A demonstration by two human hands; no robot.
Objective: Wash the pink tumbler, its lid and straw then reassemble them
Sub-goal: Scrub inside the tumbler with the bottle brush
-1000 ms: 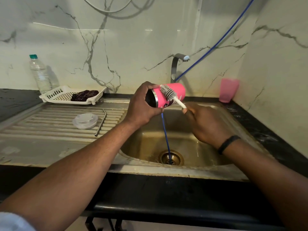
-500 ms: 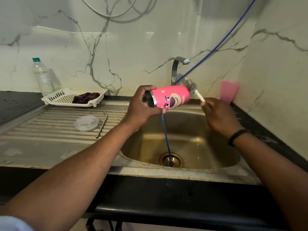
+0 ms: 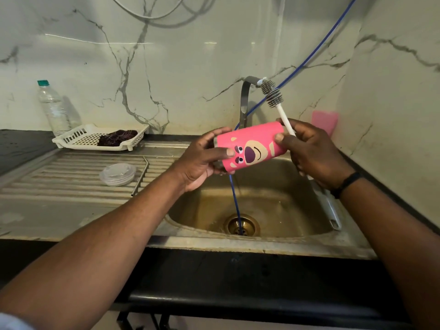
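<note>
Hidden or unclear: the pink tumbler's [image 3: 252, 146] open mouth faces left into the left hand [image 3: 198, 161] and cannot be seen; its base at the right is covered by the right hand [image 3: 309, 153]. The lower handle of the bottle brush [image 3: 277, 103] runs behind the right palm and comes out blurred below the wrist. The dark item in the white basket [image 3: 71, 139] is too indistinct to identify.

Tumbler lies on its side above the sink [image 3: 273, 206], held between both hands. Left hand grips the rim end, thumb on the printed face, fingers curled underneath. Right hand wraps the base end, thumb on the pink wall, and also clasps the brush handle; bristle head points up and far, close to the tap [image 3: 247, 101] spout.

Containers: basket on the far left counter holds the dark item. A blue hose [image 3: 235, 201] drops into the sink drain. A clear lid [image 3: 117, 173] and metal straw [image 3: 140, 177] lie side by side on the ribbed drainboard. Plastic bottle [image 3: 53, 108] stands behind the basket. Pink cup [image 3: 325, 122] stands far right, partly behind the right hand.
</note>
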